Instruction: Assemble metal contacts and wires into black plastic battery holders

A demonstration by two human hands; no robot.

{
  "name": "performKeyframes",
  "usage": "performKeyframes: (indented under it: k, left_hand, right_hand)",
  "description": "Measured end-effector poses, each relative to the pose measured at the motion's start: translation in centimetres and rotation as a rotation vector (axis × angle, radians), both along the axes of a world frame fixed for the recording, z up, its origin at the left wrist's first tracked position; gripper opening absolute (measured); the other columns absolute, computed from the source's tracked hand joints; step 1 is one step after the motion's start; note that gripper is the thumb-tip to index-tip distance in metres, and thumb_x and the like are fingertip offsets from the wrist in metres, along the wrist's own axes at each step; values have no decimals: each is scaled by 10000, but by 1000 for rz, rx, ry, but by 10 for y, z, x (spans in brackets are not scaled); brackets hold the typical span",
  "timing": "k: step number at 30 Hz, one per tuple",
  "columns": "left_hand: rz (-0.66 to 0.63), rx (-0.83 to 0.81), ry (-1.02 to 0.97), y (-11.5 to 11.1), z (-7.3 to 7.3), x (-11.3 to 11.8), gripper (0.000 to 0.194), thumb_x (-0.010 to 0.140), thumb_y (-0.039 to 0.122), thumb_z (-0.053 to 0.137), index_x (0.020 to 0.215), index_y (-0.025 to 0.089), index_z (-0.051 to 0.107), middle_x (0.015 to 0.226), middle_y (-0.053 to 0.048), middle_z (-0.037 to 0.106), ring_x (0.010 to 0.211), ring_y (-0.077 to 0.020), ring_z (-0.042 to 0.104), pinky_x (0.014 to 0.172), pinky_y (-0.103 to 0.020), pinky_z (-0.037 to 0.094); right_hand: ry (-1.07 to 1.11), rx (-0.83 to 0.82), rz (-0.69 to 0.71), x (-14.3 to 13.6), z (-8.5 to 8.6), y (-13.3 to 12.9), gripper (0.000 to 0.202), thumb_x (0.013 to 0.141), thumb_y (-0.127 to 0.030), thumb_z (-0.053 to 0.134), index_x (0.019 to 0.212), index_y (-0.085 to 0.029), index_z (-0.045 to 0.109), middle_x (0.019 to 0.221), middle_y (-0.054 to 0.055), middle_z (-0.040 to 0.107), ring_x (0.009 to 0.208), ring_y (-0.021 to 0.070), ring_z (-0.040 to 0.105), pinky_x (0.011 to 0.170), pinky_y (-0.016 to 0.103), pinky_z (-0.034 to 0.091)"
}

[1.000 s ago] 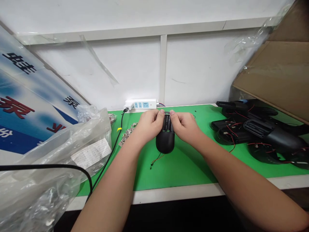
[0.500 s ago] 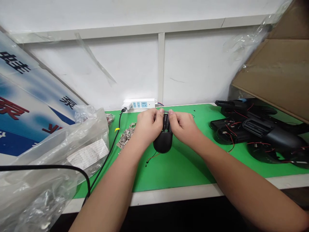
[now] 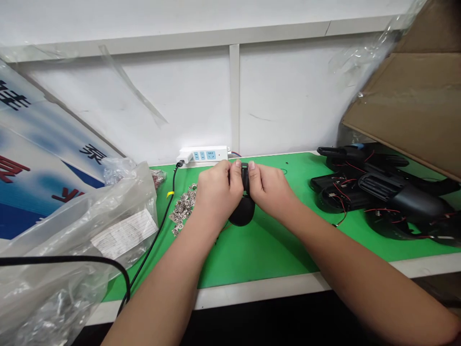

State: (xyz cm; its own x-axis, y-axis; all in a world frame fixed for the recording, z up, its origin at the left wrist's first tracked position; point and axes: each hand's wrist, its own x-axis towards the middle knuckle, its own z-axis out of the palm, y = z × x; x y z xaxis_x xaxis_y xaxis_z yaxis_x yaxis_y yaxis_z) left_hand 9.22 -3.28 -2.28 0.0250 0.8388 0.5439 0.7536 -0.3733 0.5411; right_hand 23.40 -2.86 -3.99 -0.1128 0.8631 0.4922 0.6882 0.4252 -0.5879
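Held housing [image 3: 242,214], centre: black. Work surface [image 3: 259,259], 6 o'clock: plain green. Heaped housings [image 3: 419,192], 3 o'clock: black, with red wires [image 3: 382,209]. Cardboard [image 3: 414,96], 2 o'clock: brown. Carton [image 3: 43,132], 9 o'clock: blue-and-white mottling, black and red characters [image 3: 67,195]. Power strip [image 3: 222,154], 10 o'clock: white, pale-blue sockets [image 3: 211,155]. Metal pieces [image 3: 184,209], 8 o'clock: silvery. Wall [image 3: 194,101], 12 o'clock: white.

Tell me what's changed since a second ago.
The gap between left hand and right hand has narrowed, hiding more of the slot in the black housing. Neither hand let go. The camera view swung slightly right. The metal pieces and power strip stayed put.
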Motion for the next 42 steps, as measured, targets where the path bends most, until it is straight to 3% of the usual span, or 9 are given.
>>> performKeyframes:
  k: [7,13,20,25,30,35,42]
  left_hand:
    - [-224,-7,-225,-5,8,-4,416,1039,383,416,665,201,400,605,23,374,586,-120,352,584,-300,272]
    - [-377,-61,-322,-9,8,-7,404,1046,413,399,705,198,428,665,0,462,638,-131,418,604,-303,318]
    - [-456,-115,-385,-9,8,-7,372,1015,423,440,719,197,445,708,-14,503,669,-138,427,622,-299,337]
    - [-481,-354,-605,-9,13,-1,305,919,400,500,695,207,428,671,-12,439,652,-139,419,587,-276,364]
    - [-499,-470,-713,-10,15,3,316,877,443,509,703,217,373,650,-19,406,634,-150,454,562,-284,397]
    - [-560,-511,-806,-12,16,3,293,843,404,567,711,207,393,658,-11,406,579,-118,403,512,-272,341]
    - [-530,-484,-767,-11,14,2,269,831,397,571,689,201,453,636,-3,422,560,-110,394,496,-268,339]
  right_hand:
    - [209,141,128,6,3,-7,473,1097,-441,344,671,-234,332,601,-18,387,561,129,316,582,319,237]
    - [412,123,257,11,4,-12,575,1095,-562,340,626,-229,310,608,-29,306,563,120,284,556,313,251]
    - [583,-18,324,8,6,-12,630,1039,-672,415,595,-237,308,585,-35,291,538,114,239,503,299,259]
    - [672,-173,301,6,9,-12,662,984,-717,483,556,-242,314,554,-32,291,501,110,256,460,294,261]
    - [723,-340,258,5,11,-11,647,988,-705,449,556,-250,290,511,-19,325,460,123,328,432,300,297]
    - [774,-354,251,3,17,-14,611,957,-643,527,556,-247,290,532,-24,309,484,117,304,444,291,295]
    - [704,-270,299,5,13,-16,636,974,-714,454,559,-256,302,562,-31,282,496,124,262,457,318,257]
